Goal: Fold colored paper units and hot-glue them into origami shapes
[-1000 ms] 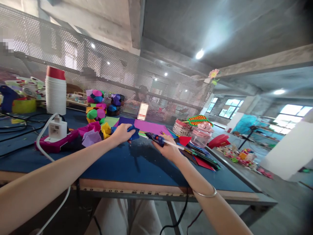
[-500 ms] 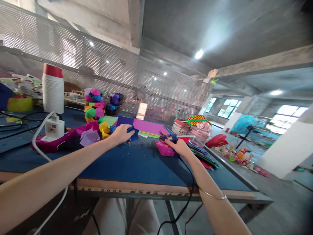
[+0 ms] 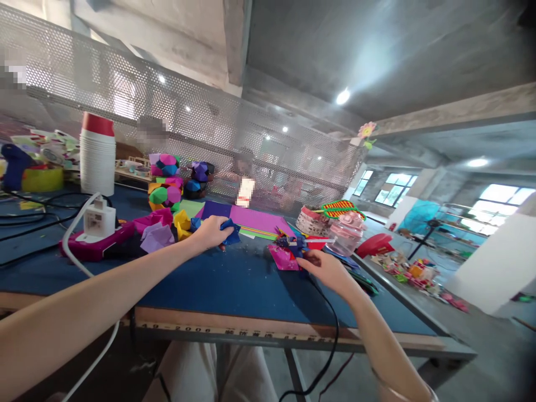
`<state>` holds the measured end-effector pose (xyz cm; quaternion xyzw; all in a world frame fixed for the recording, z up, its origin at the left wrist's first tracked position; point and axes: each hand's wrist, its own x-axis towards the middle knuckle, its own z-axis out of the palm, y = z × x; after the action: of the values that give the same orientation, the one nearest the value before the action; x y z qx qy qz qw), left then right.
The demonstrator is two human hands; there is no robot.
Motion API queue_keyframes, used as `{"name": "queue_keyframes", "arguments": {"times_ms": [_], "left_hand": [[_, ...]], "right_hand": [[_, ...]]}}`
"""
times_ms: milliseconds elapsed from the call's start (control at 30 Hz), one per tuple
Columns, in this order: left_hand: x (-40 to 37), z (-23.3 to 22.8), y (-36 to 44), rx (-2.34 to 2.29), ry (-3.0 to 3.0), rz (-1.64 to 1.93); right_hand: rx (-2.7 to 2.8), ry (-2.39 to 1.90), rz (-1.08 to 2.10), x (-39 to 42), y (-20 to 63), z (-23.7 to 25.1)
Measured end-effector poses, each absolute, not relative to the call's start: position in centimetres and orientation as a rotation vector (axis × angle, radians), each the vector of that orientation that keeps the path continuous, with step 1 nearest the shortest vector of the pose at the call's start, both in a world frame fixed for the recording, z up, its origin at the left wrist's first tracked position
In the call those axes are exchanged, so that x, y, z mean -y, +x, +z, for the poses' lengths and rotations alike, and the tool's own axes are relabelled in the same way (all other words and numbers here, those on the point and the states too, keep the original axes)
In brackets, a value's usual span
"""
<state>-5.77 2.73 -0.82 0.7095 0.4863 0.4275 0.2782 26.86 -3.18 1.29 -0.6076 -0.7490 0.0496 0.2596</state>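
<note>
My left hand (image 3: 213, 233) pinches a folded piece of blue paper (image 3: 231, 231) above the blue table, beside crumpled yellow paper (image 3: 181, 224). My right hand (image 3: 320, 267) is at the handle end of a dark blue glue gun (image 3: 291, 242), its fingers loosely bent and apart. Whether a fingertip still touches the handle is hard to see. The glue gun lies on a shiny pink piece (image 3: 281, 258), with a white stick out of its back and a black cord (image 3: 333, 304) hanging off the table edge.
Colored paper sheets (image 3: 257, 218) lie behind my hands. At left are a purple power strip (image 3: 73, 245), stacked paper cups (image 3: 97, 162), folded paper balls (image 3: 165, 194) and pink and lilac paper pieces (image 3: 158, 237). A clear pink-lidded jar (image 3: 347, 233) stands at right. A perforated metal screen (image 3: 276, 162) rises behind.
My right hand has drawn back to the right and toward me from the glue gun's body, and the bracelet arm has moved with it. My left hand keeps the blue paper nearly in place.
</note>
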Motion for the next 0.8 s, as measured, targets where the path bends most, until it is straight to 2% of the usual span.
{"name": "queue_keyframes", "arguments": {"times_ms": [133, 267, 433, 600, 800], "left_hand": [[-2.6, -0.8, -5.5, -1.279, 1.86, 1.149], [-2.5, -1.0, -5.4, -1.257, 1.812, 1.164], [-2.7, -1.1, -5.5, -1.177, 1.784, 1.169], [-2.6, -0.7, -5.5, -1.142, 1.743, 1.173], [-2.0, -0.2, -5.2, -1.126, 1.747, 1.18]], "right_hand": [[1.981, -1.631, -0.008, 7.4, 26.2, 2.4], [2.088, -1.281, 0.232, 8.3, 22.1, 4.1], [2.078, -1.058, 0.407, 2.1, 15.7, 4.6], [1.843, -1.131, 0.865, -3.5, 11.7, 2.9], [1.718, -1.02, 1.22, -3.9, 11.6, 0.5]]}}
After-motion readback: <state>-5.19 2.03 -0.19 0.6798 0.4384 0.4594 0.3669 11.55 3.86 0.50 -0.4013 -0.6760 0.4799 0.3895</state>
